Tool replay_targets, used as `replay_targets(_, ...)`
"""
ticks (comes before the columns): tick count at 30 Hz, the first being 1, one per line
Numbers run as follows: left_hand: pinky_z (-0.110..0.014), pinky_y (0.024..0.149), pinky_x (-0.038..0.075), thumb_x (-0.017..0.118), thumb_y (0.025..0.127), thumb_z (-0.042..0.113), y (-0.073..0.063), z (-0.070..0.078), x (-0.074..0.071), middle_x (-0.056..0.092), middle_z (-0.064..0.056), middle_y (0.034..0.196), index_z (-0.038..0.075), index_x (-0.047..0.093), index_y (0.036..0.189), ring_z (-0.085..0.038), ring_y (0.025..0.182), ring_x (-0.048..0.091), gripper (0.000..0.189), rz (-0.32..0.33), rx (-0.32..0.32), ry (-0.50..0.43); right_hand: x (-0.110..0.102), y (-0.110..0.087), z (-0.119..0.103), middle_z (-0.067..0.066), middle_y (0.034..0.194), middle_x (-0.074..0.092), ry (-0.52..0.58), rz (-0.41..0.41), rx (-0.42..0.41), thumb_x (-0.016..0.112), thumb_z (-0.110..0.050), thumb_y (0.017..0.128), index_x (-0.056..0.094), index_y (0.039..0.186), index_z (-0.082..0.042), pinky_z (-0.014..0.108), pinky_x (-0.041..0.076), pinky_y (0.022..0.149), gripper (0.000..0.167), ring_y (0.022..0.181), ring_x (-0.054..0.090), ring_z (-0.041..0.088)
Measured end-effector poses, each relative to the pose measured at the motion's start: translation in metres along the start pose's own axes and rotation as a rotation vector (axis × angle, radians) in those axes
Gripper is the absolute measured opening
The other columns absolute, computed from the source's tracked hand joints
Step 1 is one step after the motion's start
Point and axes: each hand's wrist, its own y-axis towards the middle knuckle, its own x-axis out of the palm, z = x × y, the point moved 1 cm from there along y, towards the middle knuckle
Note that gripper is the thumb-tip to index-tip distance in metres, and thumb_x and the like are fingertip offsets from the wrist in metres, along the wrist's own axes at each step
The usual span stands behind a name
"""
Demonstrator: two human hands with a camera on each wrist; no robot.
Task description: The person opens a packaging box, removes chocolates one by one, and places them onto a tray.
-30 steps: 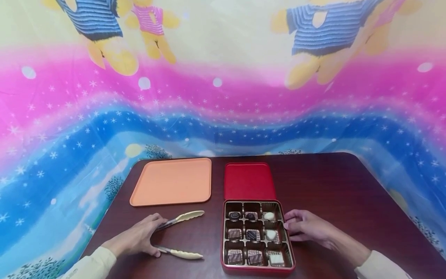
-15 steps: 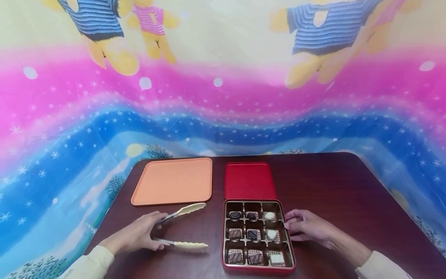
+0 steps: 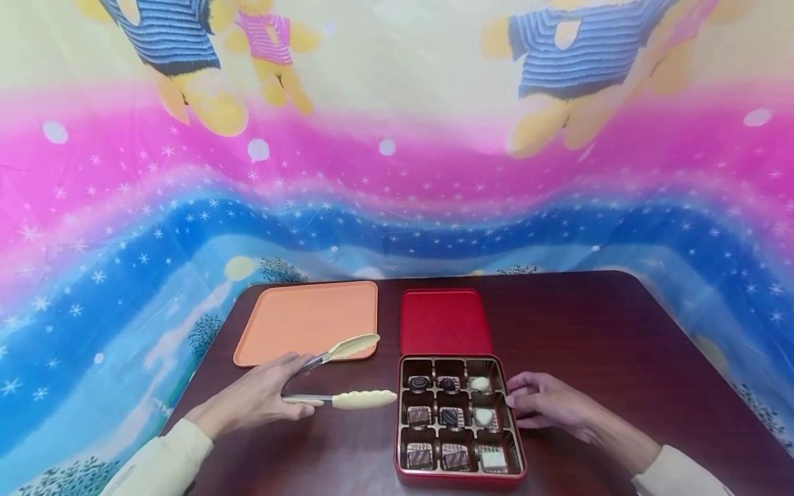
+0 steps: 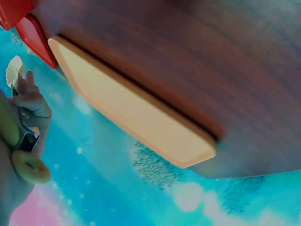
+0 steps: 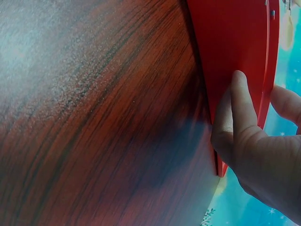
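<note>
Red box [image 3: 459, 481], touching the right hand [image 3: 552, 408], fingers relaxed: a push could slide it. Tongs [image 3: 364, 399], gripped spread by the left hand [image 3: 257, 396]: a low tip could snag the box. Chocolates [image 3: 451, 417], between the hands: hard pinching could mark them.

The left hand [image 4: 41, 117] holds cream-tipped tongs [image 4: 29, 142], apart from an orange tray [image 4: 131, 101] on a dark table [image 4: 188, 61].
</note>
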Motion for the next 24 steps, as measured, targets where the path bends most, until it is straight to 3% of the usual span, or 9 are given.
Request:
replay_targets(6,-0.038,0.079,0.051,0.065,0.077,0.073,0.011,0.008,-0.011,0.063,0.006,0.113,0.015,0.054,0.139,-0.016,0.098,0.061,0.085,0.039,0.084,0.109,0.0,0.0,0.0,0.019,0.112,0.059,0.002,0.001,-0.004,0.061,-0.006,0.094,0.034,0.131,0.019,0.046,0.055,0.091,0.052,0.101,0.064,0.024)
replay_targets(12,-0.038,0.076,0.053,0.058,0.073,0.082,0.025,0.022,-0.029,0.065,-0.001,0.117,0.01,0.058,0.135,-0.016,0.094,0.064,0.096,0.037,0.08,0.216,0.0,0.0,0.001,0.019,0.112,0.06,0.006,0.001,-0.003,0.061,-0.006,0.094,0.034,0.131,0.019,0.046,0.055,0.091,0.052,0.101,0.065,0.024)
replay_targets(17,-0.035,0.074,0.053,0.06,0.072,0.082,0.04,0.037,-0.043,0.067,0.001,0.105,0.01,0.062,0.128,-0.012,0.086,0.063,0.092,0.032,0.135,0.257,0.0,0.001,0.002,0.018,0.112,0.06,0.014,-0.002,-0.007,0.061,-0.007,0.094,0.035,0.131,0.019,0.045,0.056,0.091,0.052,0.101,0.064,0.024)
replay_targets(24,-0.029,0.062,0.049,0.062,0.073,0.081,0.063,0.06,-0.056,0.064,0.006,0.087,0.012,0.066,0.113,-0.007,0.067,0.055,0.08,0.024,0.222,0.346,0.0,0.001,0.002,0.017,0.111,0.06,0.018,-0.003,-0.011,0.061,-0.006,0.094,0.036,0.13,0.018,0.045,0.056,0.091,0.05,0.101,0.065,0.024)
